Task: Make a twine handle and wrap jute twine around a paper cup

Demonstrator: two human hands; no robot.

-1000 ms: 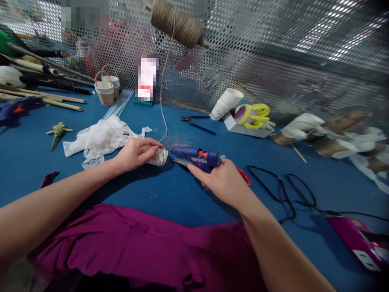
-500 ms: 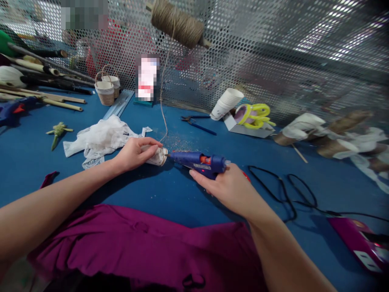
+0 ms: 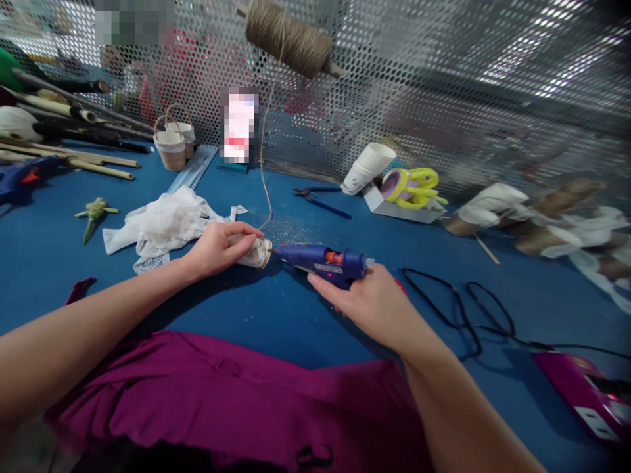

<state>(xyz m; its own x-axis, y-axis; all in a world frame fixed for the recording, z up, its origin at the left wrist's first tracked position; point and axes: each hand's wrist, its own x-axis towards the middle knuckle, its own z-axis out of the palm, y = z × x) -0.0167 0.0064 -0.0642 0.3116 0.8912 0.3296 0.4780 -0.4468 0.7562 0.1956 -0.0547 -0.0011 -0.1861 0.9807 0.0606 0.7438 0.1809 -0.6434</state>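
My left hand (image 3: 221,248) is closed around a small white paper cup (image 3: 257,255) lying on its side, its end turned to the right. Twine (image 3: 266,190) runs down from a spool (image 3: 288,38) to the cup beside my fingertips. In my right hand (image 3: 367,299) is a blue hot glue gun (image 3: 320,260), its nozzle pointing left at the cup's end. Whether the nozzle touches the cup I cannot tell. White lace fabric (image 3: 170,220) lies crumpled just behind my left hand.
Pliers (image 3: 323,202), stacked paper cups (image 3: 369,167) and a box with yellow-handled scissors (image 3: 411,190) lie toward the back. Two little baskets (image 3: 171,150) and a phone (image 3: 238,128) stand along the mesh. At right are a black cord (image 3: 458,302) and a magenta power strip (image 3: 586,394).
Hardly anything differs. The glue gun's nozzle has shifted very slightly at the cup's end, while my left hand keeps its hold.
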